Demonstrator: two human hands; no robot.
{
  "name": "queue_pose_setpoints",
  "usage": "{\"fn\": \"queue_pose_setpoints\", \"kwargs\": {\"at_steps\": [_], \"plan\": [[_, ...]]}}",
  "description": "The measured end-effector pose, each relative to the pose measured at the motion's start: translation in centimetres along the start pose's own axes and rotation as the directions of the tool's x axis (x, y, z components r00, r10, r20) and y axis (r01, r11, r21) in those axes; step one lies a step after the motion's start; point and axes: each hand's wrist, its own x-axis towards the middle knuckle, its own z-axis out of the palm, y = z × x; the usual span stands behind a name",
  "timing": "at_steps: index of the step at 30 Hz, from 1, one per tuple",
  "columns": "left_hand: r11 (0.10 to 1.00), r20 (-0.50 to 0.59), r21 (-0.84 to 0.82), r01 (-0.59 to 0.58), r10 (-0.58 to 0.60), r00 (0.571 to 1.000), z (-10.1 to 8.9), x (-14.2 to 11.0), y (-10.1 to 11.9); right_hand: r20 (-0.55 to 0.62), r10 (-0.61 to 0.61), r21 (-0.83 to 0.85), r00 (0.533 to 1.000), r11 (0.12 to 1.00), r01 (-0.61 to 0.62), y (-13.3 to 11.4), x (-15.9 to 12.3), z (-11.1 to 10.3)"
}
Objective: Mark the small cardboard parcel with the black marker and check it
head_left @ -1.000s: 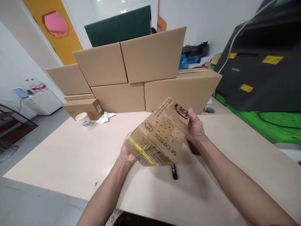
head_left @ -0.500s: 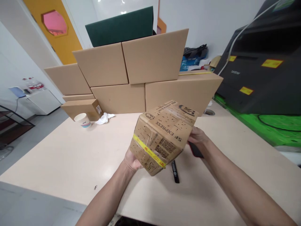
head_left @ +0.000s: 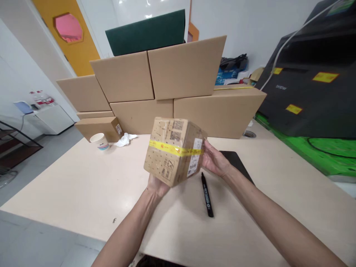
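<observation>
A small brown cardboard box [head_left: 167, 135] with yellow tape round it is held up above the table in both hands. My left hand [head_left: 158, 185] supports it from below, its fingers mostly hidden under the box. On the right side, next to a white label [head_left: 194, 157], my right hand [head_left: 215, 157] grips the box with thumb and fingers. A black marker pen [head_left: 207, 194] lies on the table below. Behind my right wrist lies a flat black object [head_left: 239, 165], partly covered by the arm.
Stacked large cardboard boxes [head_left: 183, 68] line the table's far side, a dark green box [head_left: 146, 35] on top. At the left back stand a paper cup [head_left: 99, 141], crumpled tissue [head_left: 125, 139] and a smaller carton [head_left: 97, 128]. A black machine [head_left: 300, 89] stands at right.
Both hands have turned the box, so its taped end and right-side label now face me and the printed top has tipped out of view. My right hand has moved slightly left.
</observation>
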Motion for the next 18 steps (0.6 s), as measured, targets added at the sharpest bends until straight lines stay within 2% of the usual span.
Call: {"fn": "queue_pose_setpoints", "kwargs": {"at_steps": [4, 7, 15, 18], "plan": [[0.97, -0.115, 0.054, -0.237, 0.242, 0.963, 1.7, 0.4, 0.3, -0.073, 0.12, -0.002, 0.99, 0.993, -0.121, 1.1, 0.0, 1.0], [0.928, -0.095, 0.084, -0.362, 0.369, 0.924, 2.2, 0.6, 0.3, -0.097, 0.136, 0.013, 0.986, 0.991, -0.135, 2.0, 0.0, 1.8], [0.854, 0.049, 0.344, -0.391, 0.399, 0.915, 0.9, 1.1, -0.4, -0.093, 0.164, -0.051, 0.982, 0.984, -0.169, 2.8, -0.5, 2.5], [0.797, 0.153, 0.436, -0.417, 0.391, 0.907, 0.3, 1.3, -0.7, -0.133, 0.133, -0.073, 0.982, 0.987, -0.144, 2.8, -0.6, 2.6]]}}
